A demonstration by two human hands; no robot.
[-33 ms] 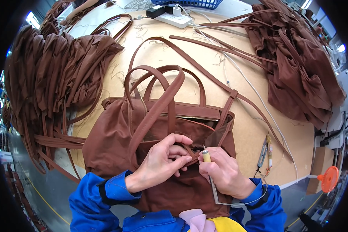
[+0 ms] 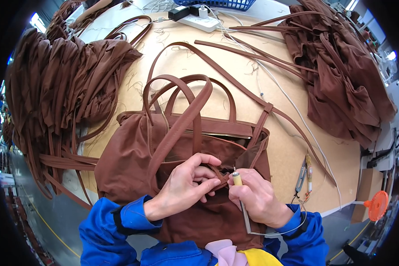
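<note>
A brown bag (image 2: 124,155) with looped handles lies in front of me, its zipped top facing away. My left hand (image 2: 188,184) pinches a folded edge of the bag near the middle of its upper side. Close beside it, my right hand (image 2: 259,199) is closed around a wired pen-like tool (image 2: 237,179) with a cream body and a thin metal tip. The tip points up and away, near the pinched edge; whether it touches the brown material I cannot tell. From the tool's lower end, a thin cable runs under my right wrist.
Piles of brown bags (image 2: 66,80) stand at left and brown bags (image 2: 337,75) at right, straps trailing. Thread snips (image 2: 301,175) and a white-and-yellow tool (image 2: 309,175) lie right. A power strip (image 2: 199,22), blue basket (image 2: 235,3) and another person's arm (image 2: 91,11) are at the back.
</note>
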